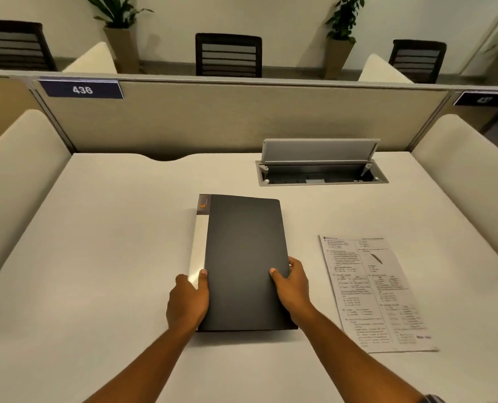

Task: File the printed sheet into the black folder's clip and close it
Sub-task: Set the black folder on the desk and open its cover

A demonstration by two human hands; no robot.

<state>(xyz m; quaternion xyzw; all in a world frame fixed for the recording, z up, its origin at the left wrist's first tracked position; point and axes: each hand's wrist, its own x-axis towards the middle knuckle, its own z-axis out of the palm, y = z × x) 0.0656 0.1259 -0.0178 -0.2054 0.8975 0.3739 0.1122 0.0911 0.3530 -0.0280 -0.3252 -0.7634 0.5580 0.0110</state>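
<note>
Both hands, left hand [188,301] and right hand [292,289], grip the closed black folder [243,257]; printed sheet [372,292] lies right.

**Count at the desk**

Two hands grip one black folder [243,257]: the left hand [188,303] on its spine side, the right hand [294,289] on its open edge. One printed sheet [372,292] lies just right of the right hand's hold, apart from the folder. One cable box [322,170] with a raised lid sits beyond the grip, set into the one desk [111,228]. Past the divider stand three chairs [228,55] and three potted plants [119,30], one only partly in view at the right edge. Two number plates [81,89] hang on the divider; the right one is unreadable.
</note>
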